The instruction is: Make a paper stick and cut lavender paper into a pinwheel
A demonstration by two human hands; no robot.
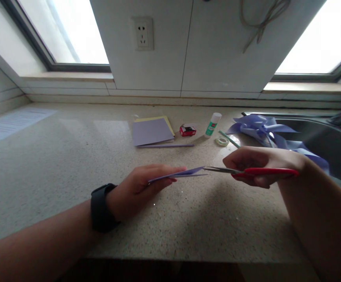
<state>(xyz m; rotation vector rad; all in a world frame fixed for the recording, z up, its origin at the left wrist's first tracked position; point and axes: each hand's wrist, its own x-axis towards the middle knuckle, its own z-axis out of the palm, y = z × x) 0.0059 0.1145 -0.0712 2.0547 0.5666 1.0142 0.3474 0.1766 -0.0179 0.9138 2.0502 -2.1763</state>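
A speckled beige stone counter is being lit by two windows. Above its front edge, a flat lilac paper sheet is being pinched edge-on by the left hand, while red-handled scissors, gripped by the right hand, are being closed on the sheet's right edge.

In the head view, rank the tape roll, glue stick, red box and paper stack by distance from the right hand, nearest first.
From the right hand:
1. Tape roll, just beyond it on the counter.
2. Glue stick, behind the tape, leaning.
3. Red box, further left.
4. Paper stack, farthest left, lavender sheet on yellow.
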